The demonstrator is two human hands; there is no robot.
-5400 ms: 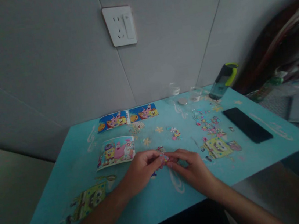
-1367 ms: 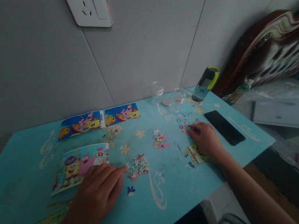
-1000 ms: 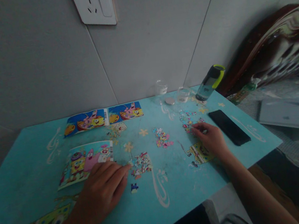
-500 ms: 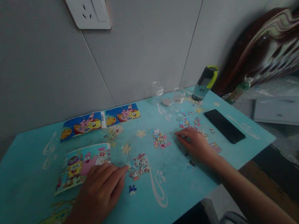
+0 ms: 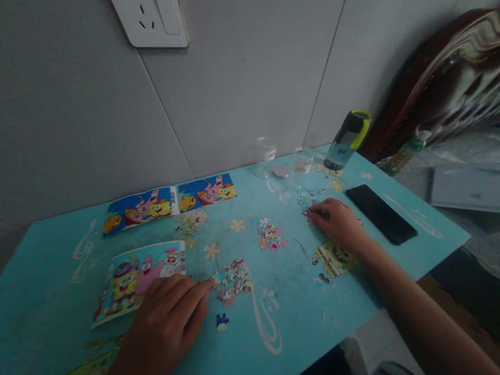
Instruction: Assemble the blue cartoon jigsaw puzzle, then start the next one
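My left hand (image 5: pixel 170 313) lies low over the turquoise table with its fingers stretched out. Its fingertips touch the edge of a small heap of jigsaw pieces (image 5: pixel 234 280), and a lone blue piece (image 5: pixel 222 321) lies just below. Under that hand is the near part of a picture sheet (image 5: pixel 126 282) with cartoon figures. At the right, my right hand (image 5: pixel 339 224) has its fingers pinched together at a spread of loose jigsaw pieces (image 5: pixel 309 196); what they hold is too small to make out. A yellow cartoon face print (image 5: pixel 332 258) shows beneath its wrist.
Another heap of jigsaw pieces (image 5: pixel 269 234) lies between the hands. A black phone (image 5: pixel 380 214) rests at the right, with a bottle (image 5: pixel 346 140) and clear plastic cups (image 5: pixel 303 160) behind. Two blue picture cards (image 5: pixel 141 209) lie near the wall.
My right hand has moved slightly right and away from me, onto the loose pieces, uncovering the yellow face print. My left hand has stayed put.
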